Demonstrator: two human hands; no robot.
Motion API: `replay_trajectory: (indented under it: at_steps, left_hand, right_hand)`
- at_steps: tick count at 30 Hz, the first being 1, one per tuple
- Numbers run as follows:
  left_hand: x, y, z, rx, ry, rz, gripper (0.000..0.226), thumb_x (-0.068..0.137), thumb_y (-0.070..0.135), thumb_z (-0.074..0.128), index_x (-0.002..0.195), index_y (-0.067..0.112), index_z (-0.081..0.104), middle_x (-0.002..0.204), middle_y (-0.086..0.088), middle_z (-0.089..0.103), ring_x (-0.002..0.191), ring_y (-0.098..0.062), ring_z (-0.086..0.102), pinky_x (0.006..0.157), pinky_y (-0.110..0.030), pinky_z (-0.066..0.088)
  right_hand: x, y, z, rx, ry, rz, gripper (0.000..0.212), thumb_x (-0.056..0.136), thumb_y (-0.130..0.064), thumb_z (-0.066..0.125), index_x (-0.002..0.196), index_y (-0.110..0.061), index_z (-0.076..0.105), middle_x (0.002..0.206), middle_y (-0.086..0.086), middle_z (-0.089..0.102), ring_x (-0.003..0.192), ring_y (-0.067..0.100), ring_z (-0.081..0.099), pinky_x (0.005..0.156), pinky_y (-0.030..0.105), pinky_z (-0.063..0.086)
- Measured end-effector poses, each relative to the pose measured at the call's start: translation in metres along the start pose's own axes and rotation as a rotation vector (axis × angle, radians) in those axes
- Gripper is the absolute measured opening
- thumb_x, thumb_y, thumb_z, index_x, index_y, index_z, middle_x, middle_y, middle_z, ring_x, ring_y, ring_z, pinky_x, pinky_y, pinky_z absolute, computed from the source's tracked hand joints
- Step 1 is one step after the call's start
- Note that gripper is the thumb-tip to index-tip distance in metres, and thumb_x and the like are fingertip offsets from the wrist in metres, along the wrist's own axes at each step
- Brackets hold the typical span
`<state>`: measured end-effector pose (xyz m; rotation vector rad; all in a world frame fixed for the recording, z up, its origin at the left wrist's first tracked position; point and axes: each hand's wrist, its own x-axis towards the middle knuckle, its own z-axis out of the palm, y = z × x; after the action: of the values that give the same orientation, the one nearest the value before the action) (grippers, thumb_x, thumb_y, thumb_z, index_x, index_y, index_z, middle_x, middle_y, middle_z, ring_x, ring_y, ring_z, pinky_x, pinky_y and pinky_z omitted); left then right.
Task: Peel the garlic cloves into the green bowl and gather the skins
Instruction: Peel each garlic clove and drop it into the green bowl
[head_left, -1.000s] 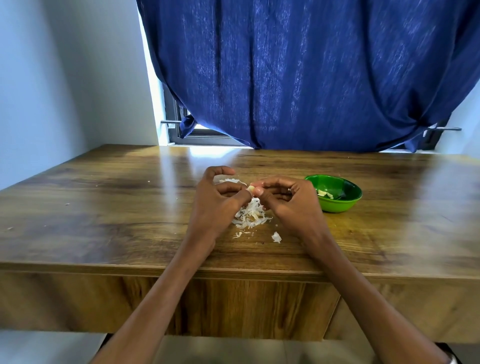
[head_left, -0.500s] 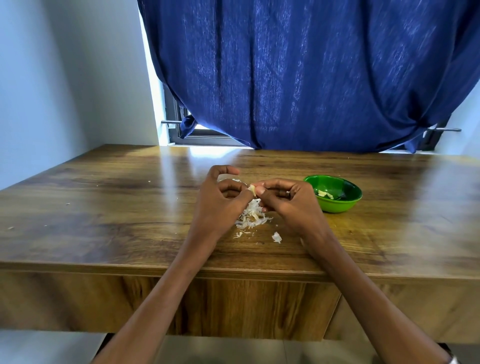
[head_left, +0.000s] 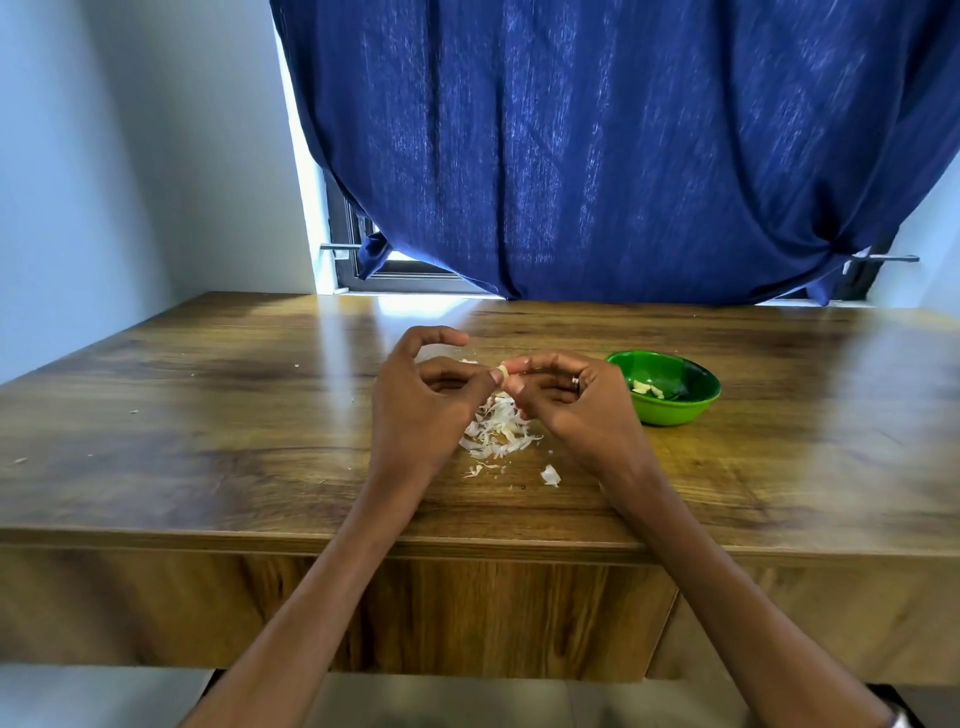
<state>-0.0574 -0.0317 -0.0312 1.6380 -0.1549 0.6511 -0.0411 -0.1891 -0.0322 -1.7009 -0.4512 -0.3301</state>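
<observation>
Both hands meet above the wooden table (head_left: 208, 426), right over the pile of skins (head_left: 496, 434). A garlic clove (head_left: 503, 370) sits pinched between them: the left hand (head_left: 423, 395) holds it with thumb and a curled finger, its index finger arched up and free; the right hand (head_left: 566, 397) grips the other end between thumb and fingertips. Only a small pale sliver of the clove shows, so I cannot tell its long axis, or how much skin is left on it.

The relation that matters — the green bowl (head_left: 691, 410) lies to the right of the clove, just beside the right hand's knuckles, and well apart from the left. I'd judge the right hand the natural one to carry the clove across once it is bare. A few peeled cloves (head_left: 647, 388) already lie in the bowl.

Skins sit directly beneath the hands, with a stray skin flake (head_left: 550, 475) nearer the table edge and small specks off to the left — gathering not yet done. Blue curtain (head_left: 597, 156) behind.
</observation>
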Motion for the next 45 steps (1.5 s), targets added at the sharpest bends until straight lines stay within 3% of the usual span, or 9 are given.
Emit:
replay_trajectory:
  at_steps: [9,14,21,27,38,45]
  left_hand:
    - [0.001,-0.0027,-0.0011,0.022,0.003,-0.003,0.037,0.077,0.011,0.087,0.101,0.022,0.061,0.08,0.002,0.078,0.074,-0.015,0.076,0.076,-0.04,0.062]
    - [-0.0002,-0.0014,-0.0008,0.055,0.032,0.012,0.036,0.077,0.013,0.086,0.099,0.021,0.059,0.078,0.004,0.078,0.071,-0.013,0.075,0.073,-0.038,0.061]
    - [-0.0034,0.001,0.0022,0.112,0.053,0.112,0.04,0.075,0.012,0.086,0.101,0.017,0.057,0.076,0.005,0.075,0.069,-0.005,0.073,0.069,-0.019,0.058]
    - [-0.0023,-0.0003,0.0016,0.098,0.049,0.098,0.038,0.076,0.013,0.086,0.101,0.018,0.058,0.078,0.003,0.076,0.07,-0.007,0.073,0.069,-0.024,0.06]
    - [-0.0009,-0.0006,0.0011,0.027,0.011,0.054,0.03,0.081,0.009,0.081,0.1,0.02,0.062,0.082,-0.001,0.076,0.076,-0.011,0.074,0.072,-0.023,0.058]
    - [0.0021,-0.0045,0.0032,0.02,-0.045,0.104,0.018,0.084,0.006,0.078,0.093,0.02,0.073,0.083,0.004,0.076,0.08,-0.012,0.072,0.074,-0.023,0.056]
  right_hand:
    - [0.0004,0.0023,0.0011,-0.051,0.022,-0.072,0.019,0.081,-0.016,0.083,0.098,-0.015,0.077,0.089,-0.005,0.078,0.081,0.006,0.074,0.073,0.024,0.061]
    - [-0.0001,0.002,0.0015,-0.057,0.027,-0.066,0.02,0.083,-0.017,0.081,0.101,-0.014,0.078,0.09,-0.004,0.078,0.079,0.007,0.074,0.069,0.023,0.061]
    - [-0.0019,-0.0012,0.0026,-0.037,0.015,-0.055,0.012,0.086,-0.011,0.078,0.097,-0.016,0.077,0.085,0.0,0.078,0.073,0.01,0.074,0.063,0.019,0.058]
    - [-0.0023,-0.0035,0.0025,0.064,0.005,0.011,0.01,0.087,-0.008,0.077,0.094,-0.014,0.077,0.081,0.006,0.078,0.071,0.021,0.075,0.063,0.024,0.06]
    - [-0.002,-0.0044,0.0008,0.115,-0.029,0.066,0.017,0.09,-0.007,0.073,0.106,-0.01,0.075,0.084,0.009,0.078,0.073,0.017,0.075,0.068,0.027,0.062]
    - [-0.0024,-0.0042,0.0008,0.098,0.009,0.04,0.014,0.089,-0.008,0.075,0.103,-0.012,0.075,0.083,0.005,0.079,0.074,0.02,0.076,0.066,0.028,0.062]
